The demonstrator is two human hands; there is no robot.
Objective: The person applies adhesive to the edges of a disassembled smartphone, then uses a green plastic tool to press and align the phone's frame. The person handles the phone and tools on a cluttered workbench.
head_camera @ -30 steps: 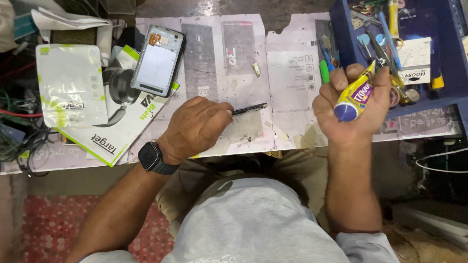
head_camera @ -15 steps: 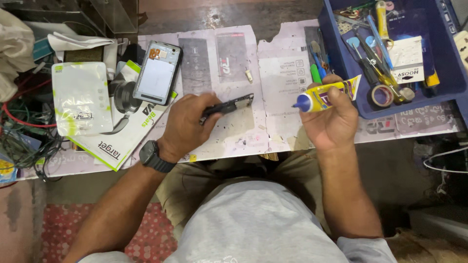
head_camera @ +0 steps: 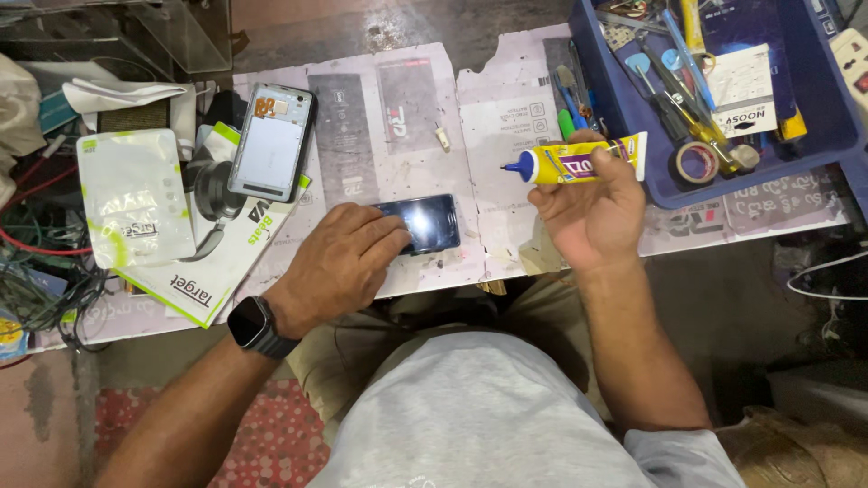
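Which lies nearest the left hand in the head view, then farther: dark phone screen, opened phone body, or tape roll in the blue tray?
1. Dark phone screen: under the left hand fingertips.
2. Opened phone body: up and left.
3. Tape roll: far right, in the blue tray.

Lying flat and face-up on the paper-covered counter [head_camera: 506, 108], dark glossy phone screen panel [head_camera: 429, 224] catching glare, yellow glue tube [head_camera: 579, 161] with blue nozzle hovering level, tip pointing left, just right of the panel
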